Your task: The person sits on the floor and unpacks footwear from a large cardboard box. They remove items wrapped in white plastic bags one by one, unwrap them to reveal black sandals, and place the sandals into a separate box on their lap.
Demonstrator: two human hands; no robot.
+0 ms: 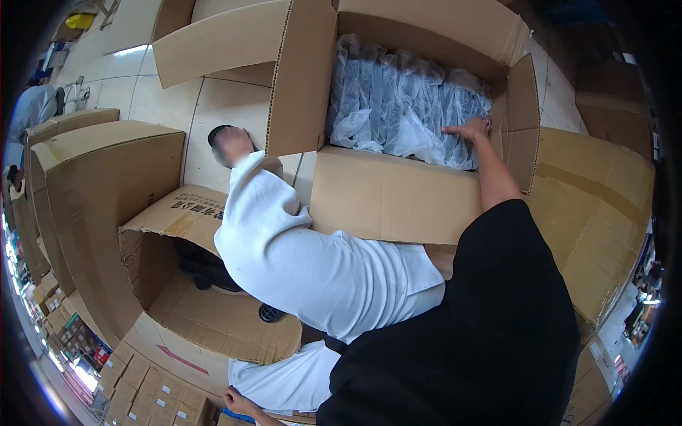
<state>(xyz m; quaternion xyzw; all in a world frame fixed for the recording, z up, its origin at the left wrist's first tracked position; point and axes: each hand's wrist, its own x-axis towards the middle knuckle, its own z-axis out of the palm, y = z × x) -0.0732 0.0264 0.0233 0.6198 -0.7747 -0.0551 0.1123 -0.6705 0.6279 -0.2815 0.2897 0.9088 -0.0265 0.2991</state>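
My right hand [470, 129] reaches into an open cardboard box [398, 195]. It rests on the right end of a row of clear plastic-wrapped packets [398, 99], with the thumb stretched left, apart from the fingers. The fingertips are partly hidden; a ring shows on one finger. The packets stand side by side, their loose bag ends crumpled on top; what is inside is dim through the plastic. At the lower left, my left hand [240, 403] has its fingers curled beside the edge of white cloth [284, 376]. Whether anything is in them is hidden.
A person in white [320, 270] leans between me and the boxes on the left. In front of that person, a torn open carton [213, 323] holds dark items. A taped carton [593, 213] stands at the right, a tall carton [114, 192] at the left, on tiled floor [213, 106].
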